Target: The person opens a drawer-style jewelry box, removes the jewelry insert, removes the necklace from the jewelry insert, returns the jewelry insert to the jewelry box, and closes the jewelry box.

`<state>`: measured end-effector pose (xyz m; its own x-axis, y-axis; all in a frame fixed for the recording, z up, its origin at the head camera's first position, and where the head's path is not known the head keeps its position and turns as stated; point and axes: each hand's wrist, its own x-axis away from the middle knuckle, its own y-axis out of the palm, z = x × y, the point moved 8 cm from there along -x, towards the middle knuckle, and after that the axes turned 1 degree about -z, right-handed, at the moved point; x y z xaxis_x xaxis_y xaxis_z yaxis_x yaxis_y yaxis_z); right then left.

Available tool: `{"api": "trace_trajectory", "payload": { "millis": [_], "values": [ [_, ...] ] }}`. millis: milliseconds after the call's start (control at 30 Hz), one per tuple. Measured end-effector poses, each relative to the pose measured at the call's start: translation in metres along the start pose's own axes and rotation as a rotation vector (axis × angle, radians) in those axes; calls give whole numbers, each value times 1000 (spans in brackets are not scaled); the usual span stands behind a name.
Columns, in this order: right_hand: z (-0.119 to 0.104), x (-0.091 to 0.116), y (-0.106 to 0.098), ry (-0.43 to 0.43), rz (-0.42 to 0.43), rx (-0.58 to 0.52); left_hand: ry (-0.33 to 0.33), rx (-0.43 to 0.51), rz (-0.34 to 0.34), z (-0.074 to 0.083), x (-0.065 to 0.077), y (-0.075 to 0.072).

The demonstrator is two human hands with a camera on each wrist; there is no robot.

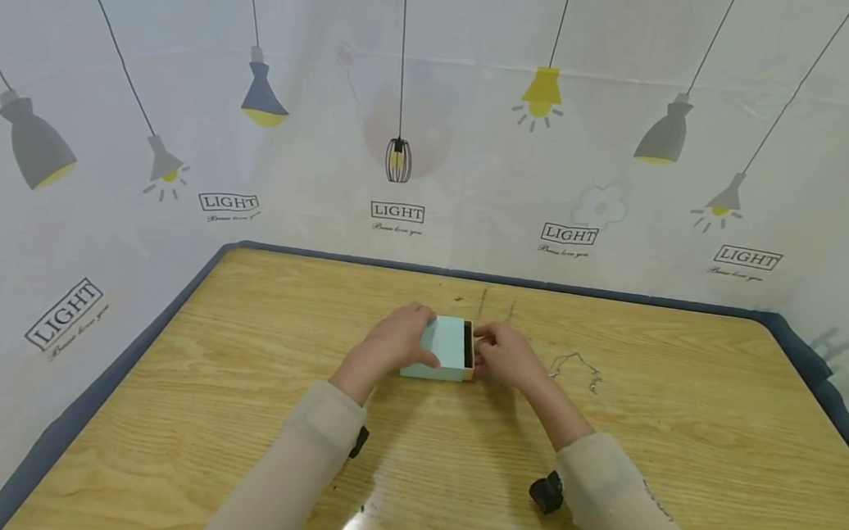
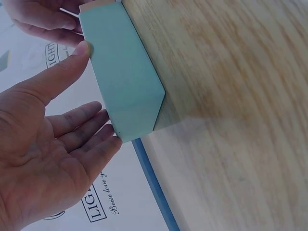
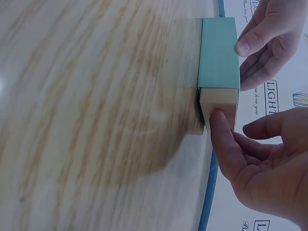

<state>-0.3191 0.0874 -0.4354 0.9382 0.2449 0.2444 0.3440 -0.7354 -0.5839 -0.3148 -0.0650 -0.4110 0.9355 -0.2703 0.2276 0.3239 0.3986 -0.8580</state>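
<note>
A turquoise slide-out box point(image 1: 446, 342) lies on the wooden table, its cream inner tray point(image 3: 219, 97) sticking a little way out of the sleeve at the right end. A dark interior shows along that gap in the head view. My left hand point(image 1: 395, 338) grips the sleeve from the left, thumb on the near top edge and fingers around the far side. At the other end, my right hand point(image 1: 508, 356) touches the tray's end face with one digit, plainly seen in the right wrist view. Its other fingers are loosely bent, and some are partly hidden.
The light wood table point(image 1: 249, 450) ends at a blue-grey border point(image 1: 417, 266) below a white backdrop printed with lamps. Thin dark marks point(image 1: 576, 359) lie right of the right hand. A black wrist device point(image 1: 546, 493) sits under the right sleeve.
</note>
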Motion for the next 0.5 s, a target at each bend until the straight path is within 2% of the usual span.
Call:
{"api": "trace_trajectory", "payload": {
  "millis": [267,500],
  "values": [
    [-3,-2,9,-22,-65,-150,4,10,-2,1,0,0],
    [-5,-1,11,-18,-75,-170,11,11,-5,3,1,0]
  ]
}}
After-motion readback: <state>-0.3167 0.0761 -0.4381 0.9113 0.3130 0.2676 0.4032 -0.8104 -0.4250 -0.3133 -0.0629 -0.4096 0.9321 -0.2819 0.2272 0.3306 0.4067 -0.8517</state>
